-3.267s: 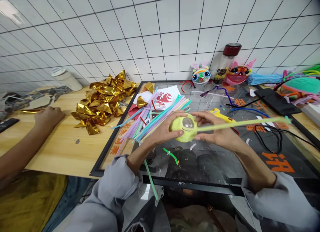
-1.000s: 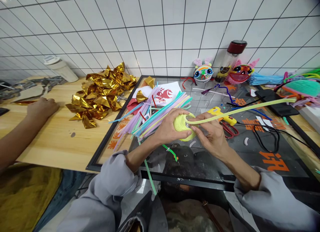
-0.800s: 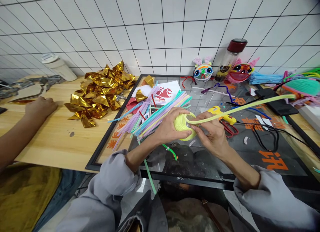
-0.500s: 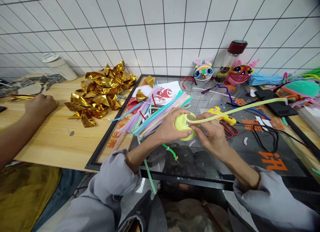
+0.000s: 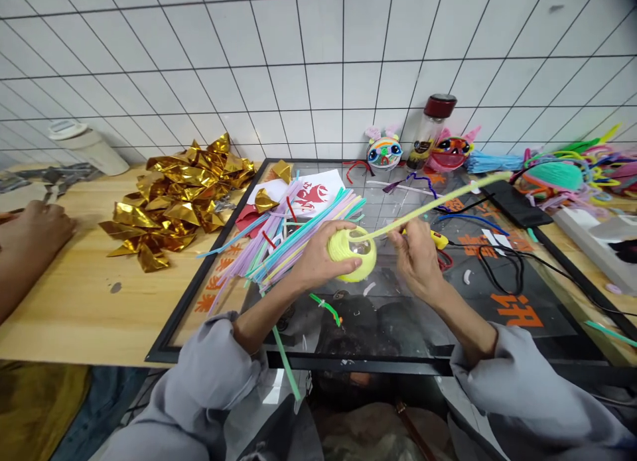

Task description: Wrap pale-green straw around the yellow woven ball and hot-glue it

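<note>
My left hand (image 5: 318,257) is wrapped round a ball wound with yellow pipe cleaner (image 5: 365,267). A clear, shiny surface shows through the gap in its top. From the ball, a loose yellow pipe cleaner end (image 5: 448,198) sticks out up and to the right. My right hand (image 5: 419,261) is closed just below this strip, a little right of the ball; what its fingers hold, if anything, is hidden. Behind that hand lies a yellow glue gun (image 5: 438,240), mostly covered. Left of the ball lies a bundle of pastel pipe cleaners (image 5: 279,249).
Crumpled gold foil pieces (image 5: 174,196) lie left of the black-framed board (image 5: 199,302). A co-worker's hand (image 5: 42,229) rests at far left. Decorated balls (image 5: 384,149), a bottle (image 5: 428,132), a phone (image 5: 517,204) and looped black cable (image 5: 497,275) lie behind and right.
My right hand has drawn away from the ball to the right, uncovering the ball's top. My left hand still holds it. The view has turned slightly right and up.
</note>
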### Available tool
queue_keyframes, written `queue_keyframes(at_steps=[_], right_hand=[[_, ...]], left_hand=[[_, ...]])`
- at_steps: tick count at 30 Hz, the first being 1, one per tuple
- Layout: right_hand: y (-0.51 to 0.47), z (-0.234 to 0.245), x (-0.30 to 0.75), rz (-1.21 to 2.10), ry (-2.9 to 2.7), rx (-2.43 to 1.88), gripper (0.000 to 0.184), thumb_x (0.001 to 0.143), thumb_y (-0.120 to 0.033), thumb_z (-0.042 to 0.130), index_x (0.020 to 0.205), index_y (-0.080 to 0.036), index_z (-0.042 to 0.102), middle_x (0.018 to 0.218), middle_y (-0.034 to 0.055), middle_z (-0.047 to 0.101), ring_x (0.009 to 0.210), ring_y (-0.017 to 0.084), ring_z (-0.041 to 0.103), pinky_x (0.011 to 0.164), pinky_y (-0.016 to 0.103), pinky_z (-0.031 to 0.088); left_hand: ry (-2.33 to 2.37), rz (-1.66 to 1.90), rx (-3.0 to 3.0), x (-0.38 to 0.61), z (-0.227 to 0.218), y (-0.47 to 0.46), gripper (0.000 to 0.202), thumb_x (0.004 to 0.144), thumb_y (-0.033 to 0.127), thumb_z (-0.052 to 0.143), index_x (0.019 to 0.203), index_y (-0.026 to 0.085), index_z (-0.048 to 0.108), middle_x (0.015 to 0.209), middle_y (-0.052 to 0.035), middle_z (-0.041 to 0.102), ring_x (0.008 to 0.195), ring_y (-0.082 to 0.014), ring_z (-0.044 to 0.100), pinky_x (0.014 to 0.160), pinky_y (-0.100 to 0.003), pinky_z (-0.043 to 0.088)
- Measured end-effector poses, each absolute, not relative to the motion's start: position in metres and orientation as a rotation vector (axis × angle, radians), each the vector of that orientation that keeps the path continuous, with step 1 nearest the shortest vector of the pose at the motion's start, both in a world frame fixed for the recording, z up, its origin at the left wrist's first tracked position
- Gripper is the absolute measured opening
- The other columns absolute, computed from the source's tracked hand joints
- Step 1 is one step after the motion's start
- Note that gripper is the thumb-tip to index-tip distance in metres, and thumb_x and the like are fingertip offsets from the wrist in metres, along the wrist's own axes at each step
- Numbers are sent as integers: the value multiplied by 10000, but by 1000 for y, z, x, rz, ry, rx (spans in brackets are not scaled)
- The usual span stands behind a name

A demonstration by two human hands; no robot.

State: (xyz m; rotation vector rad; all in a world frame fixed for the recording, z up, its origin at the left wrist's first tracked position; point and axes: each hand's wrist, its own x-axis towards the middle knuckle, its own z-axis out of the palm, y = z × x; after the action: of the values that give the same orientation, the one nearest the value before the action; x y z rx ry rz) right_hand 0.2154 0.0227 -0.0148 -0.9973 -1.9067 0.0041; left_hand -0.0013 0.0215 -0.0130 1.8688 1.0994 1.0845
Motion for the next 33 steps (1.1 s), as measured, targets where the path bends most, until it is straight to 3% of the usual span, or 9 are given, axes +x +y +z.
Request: queue_keyframes(at_steps=[4,7,14,24,33], right_hand=[[30,-13,227,15,-1797,-1130,269,1046,-375,416,801,-264,421,717,-7,534,660,195,463,662,348,341],[29,-16,226,90,-1745,-1119,276,1024,-402,464,788,-260,445,671,-21,525,602,176,447,609,332,340],[23,-18,219,206,-1854,-942,94,969,-271,519,886,-242,552,812,23,633,726,196,584,679,328,437],[17,-14,212,270,-1860,-868,100,853,-162,587,816,-245,544,737,-23,627,673,153,589,649,285,468],[13,-11,210,248,-1870,-849,120,822,-124,555,817,-237,595,764,3,676,714,168,640,685,311,508]], left_hand=[[1123,1079,1804,0,-16,23,569,672,323,808,1189,177,622,1257,-97,652,1165,-279,645,1056,-433,503],[1107,1097,1775,1,-19,24,588,663,335,820,1195,184,621,1262,-103,654,1167,-283,644,1057,-448,501],[986,1106,1953,-1,-19,24,567,670,297,828,1195,206,632,1316,-107,643,1244,-296,609,1130,-464,452],[885,1013,2101,-6,-14,23,565,720,361,799,1235,219,616,1362,-128,602,1322,-329,558,1175,-515,409],[891,1027,2106,-7,-14,23,569,729,349,800,1249,210,616,1347,-136,608,1312,-328,568,1165,-509,420]])
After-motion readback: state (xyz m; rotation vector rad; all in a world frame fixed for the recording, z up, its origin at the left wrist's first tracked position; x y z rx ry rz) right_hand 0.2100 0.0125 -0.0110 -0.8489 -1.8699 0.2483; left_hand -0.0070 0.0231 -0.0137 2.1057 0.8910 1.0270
